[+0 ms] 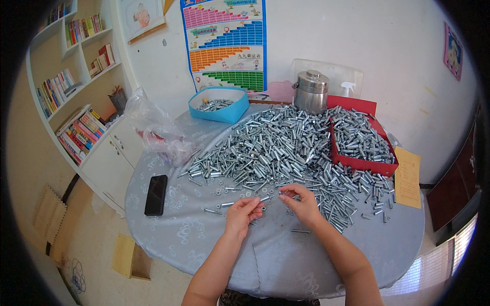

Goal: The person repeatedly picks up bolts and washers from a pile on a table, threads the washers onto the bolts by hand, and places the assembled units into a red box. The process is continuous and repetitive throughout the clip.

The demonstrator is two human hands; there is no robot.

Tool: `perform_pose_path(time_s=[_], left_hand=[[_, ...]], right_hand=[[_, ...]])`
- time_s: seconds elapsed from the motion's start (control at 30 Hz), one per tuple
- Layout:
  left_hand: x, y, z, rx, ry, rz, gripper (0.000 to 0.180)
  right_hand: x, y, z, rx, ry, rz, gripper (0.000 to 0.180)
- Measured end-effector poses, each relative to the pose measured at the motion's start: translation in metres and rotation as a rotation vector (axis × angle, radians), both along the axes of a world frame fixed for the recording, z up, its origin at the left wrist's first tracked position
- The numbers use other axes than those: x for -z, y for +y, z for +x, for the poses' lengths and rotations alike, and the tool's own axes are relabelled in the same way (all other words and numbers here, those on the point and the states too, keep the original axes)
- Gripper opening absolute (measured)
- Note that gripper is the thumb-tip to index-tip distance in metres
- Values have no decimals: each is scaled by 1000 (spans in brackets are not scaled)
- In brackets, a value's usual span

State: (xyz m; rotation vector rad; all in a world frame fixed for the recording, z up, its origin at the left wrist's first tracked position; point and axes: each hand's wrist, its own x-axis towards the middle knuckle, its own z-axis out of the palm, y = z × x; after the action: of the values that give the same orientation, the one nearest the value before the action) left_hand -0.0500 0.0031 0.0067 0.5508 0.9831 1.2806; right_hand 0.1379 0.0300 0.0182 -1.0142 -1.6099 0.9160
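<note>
A big heap of silver metal bolts and sleeves [286,148] covers the far half of the round table [204,239]. My left hand [243,214] pinches a small bolt [264,199] at its fingertips, just in front of the heap. My right hand [302,202] has its fingers closed on small metal pieces at the heap's near edge. The two hands sit close together, a few centimetres apart. Loose washers and nuts [229,191] lie scattered to the left of my left hand.
A red tray [363,164] full of bolts stands at the right, a blue box [219,113] with parts at the back left. A steel canister [311,92], clear plastic bags [158,130] and a black phone [155,195] are also on the table. Bookshelves line the left wall.
</note>
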Motion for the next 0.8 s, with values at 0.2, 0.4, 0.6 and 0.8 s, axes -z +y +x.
perform_pose_path(time_s=[0.2, 0.4, 0.6, 0.8], left_hand=[[0, 0, 1, 26, 25, -3, 13], [-3, -2, 4, 71, 105, 67, 14], [0, 2, -1, -22, 65, 98, 13], [0, 3, -1, -63, 76, 82, 12]], right_hand=[[-1, -3, -4, -98, -70, 163, 20], [-11, -4, 4, -147, -519, -85, 20], [-3, -8, -10, -76, 37, -68, 32], [-5, -7, -2, -118, -120, -203, 36]])
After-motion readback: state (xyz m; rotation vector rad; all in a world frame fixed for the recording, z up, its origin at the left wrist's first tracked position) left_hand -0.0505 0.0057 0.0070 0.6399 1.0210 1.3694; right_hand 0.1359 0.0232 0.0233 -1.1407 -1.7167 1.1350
